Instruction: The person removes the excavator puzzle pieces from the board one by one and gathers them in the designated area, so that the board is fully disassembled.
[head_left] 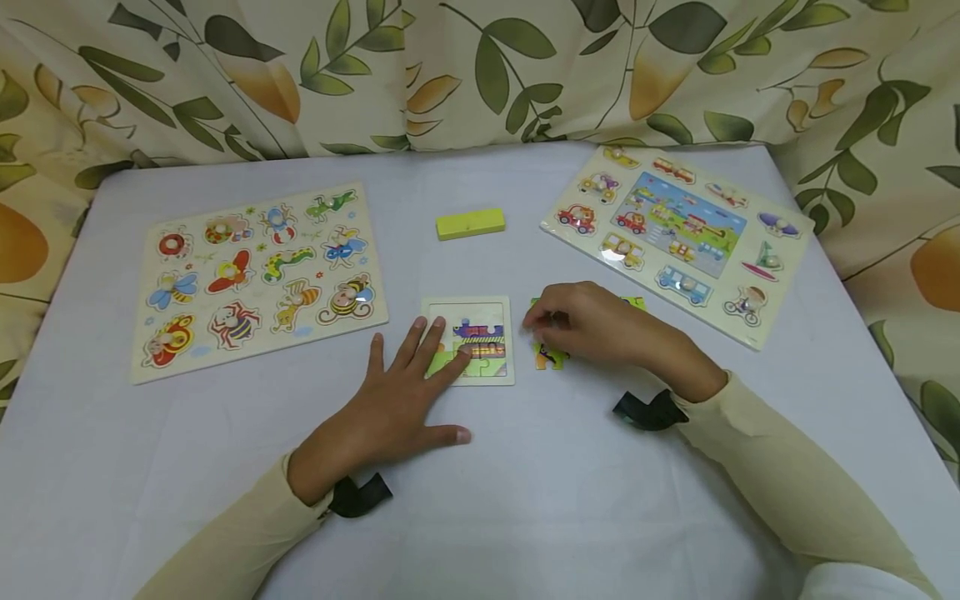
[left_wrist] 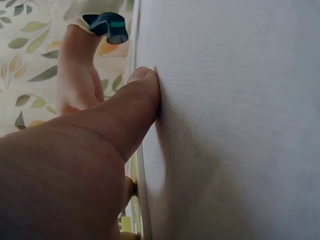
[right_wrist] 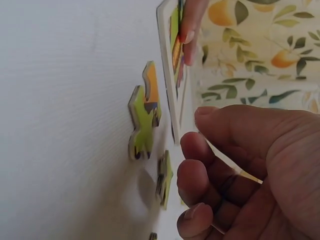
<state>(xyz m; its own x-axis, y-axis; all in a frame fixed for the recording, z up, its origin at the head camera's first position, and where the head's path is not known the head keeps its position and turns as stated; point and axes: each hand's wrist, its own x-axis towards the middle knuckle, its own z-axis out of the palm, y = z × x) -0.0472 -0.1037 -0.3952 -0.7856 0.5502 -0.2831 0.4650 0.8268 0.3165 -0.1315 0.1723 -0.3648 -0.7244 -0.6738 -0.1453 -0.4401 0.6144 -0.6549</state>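
My left hand (head_left: pixel 397 400) lies with fingers spread, its fingertips on a small square puzzle board (head_left: pixel 512 350). The board holds a partly assembled picture in purple, yellow and green. In the left wrist view the thumb (left_wrist: pixel 145 90) points out along the white cloth. My right hand (head_left: pixel 592 321) is just right of the board, fingers loosely bent over loose jigsaw pieces. In the right wrist view nothing shows between its thumb and fingertips. A green and orange piece (right_wrist: pixel 142 122) lies beside the board, with a smaller green piece (right_wrist: pixel 165 182) near it. The right hand partly covers the pieces in the head view.
A large insect peg puzzle (head_left: pixel 255 283) lies at left. A vehicle peg puzzle (head_left: pixel 727 292) lies at an angle at the back right. A yellow-green block (head_left: pixel 470 224) sits behind the small board. Leaf-patterned curtain (head_left: pixel 465 75) hangs along the table's far edge.
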